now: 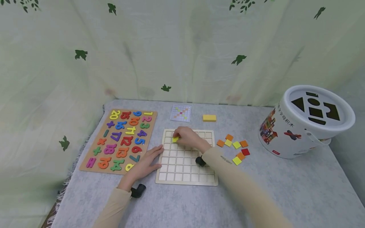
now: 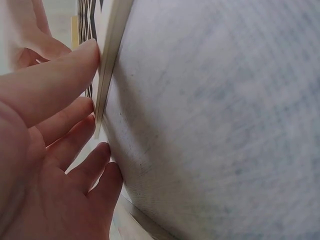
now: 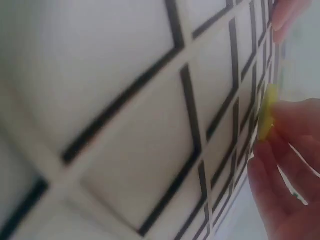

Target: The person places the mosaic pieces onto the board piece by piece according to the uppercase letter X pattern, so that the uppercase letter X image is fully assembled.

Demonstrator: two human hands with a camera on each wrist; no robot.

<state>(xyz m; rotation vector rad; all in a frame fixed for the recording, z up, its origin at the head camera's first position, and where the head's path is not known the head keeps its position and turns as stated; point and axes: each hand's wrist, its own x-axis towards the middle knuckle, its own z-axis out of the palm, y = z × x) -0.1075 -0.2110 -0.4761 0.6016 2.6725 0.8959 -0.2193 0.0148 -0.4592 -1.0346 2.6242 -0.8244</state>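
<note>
A pale wooden grid board [image 1: 186, 181] lies flat on the cloth-covered table. My right hand [image 1: 186, 136] reaches over its upper left part and pinches a small yellow square tile [image 1: 175, 139] between thumb and fingers. The right wrist view shows this yellow tile [image 3: 267, 112] tilted close against the grid. At the board's left edge my left hand [image 1: 144, 164] rests with its fingers extended. In the left wrist view the thumb and fingertips [image 2: 90, 52] touch the side of the board [image 2: 112, 50].
Loose orange, yellow and red tiles [image 1: 245, 152] lie right of the board. Behind it are a printed pattern card [image 1: 181, 113] and a yellow block [image 1: 209, 118]. A number puzzle board [image 1: 114, 142] sits at left, a white lidded bucket [image 1: 296, 139] at right.
</note>
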